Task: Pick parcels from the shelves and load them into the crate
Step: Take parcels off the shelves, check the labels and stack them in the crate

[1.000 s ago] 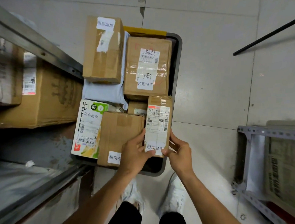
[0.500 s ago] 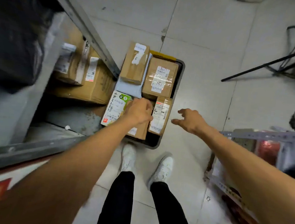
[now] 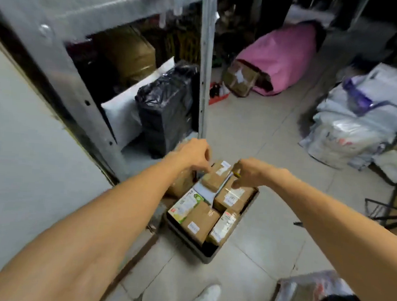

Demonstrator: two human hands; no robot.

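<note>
— Brown cardboard parcels [image 3: 202, 222] are packed close together in the dark grey plastic crate [image 3: 204, 255] on the tiled floor. How would one be handled?

— Stiff and likely light, it is thought. Two flat sides should be gripped, not the shiny tape, which may be slippery.

— And the big parcel wrapped in black plastic [image 3: 165, 109], on the low shelf of the grey metal rack [image 3: 204, 79]?

— It looks bulky and slick. It would best be lifted from under, with both hands.

— Where are the parcels from the hands?

— The left hand [image 3: 192, 154] and the right hand [image 3: 250, 172] are seen over the far end of the crate, with the boxes just below. Whether a box is touched cannot be told, as the picture is blurred. The black parcel is found near the left hand, up and to its left.

— Is anything held?

— Nothing is seen in either hand. The fingers are loosely curled and pointed down.
</note>
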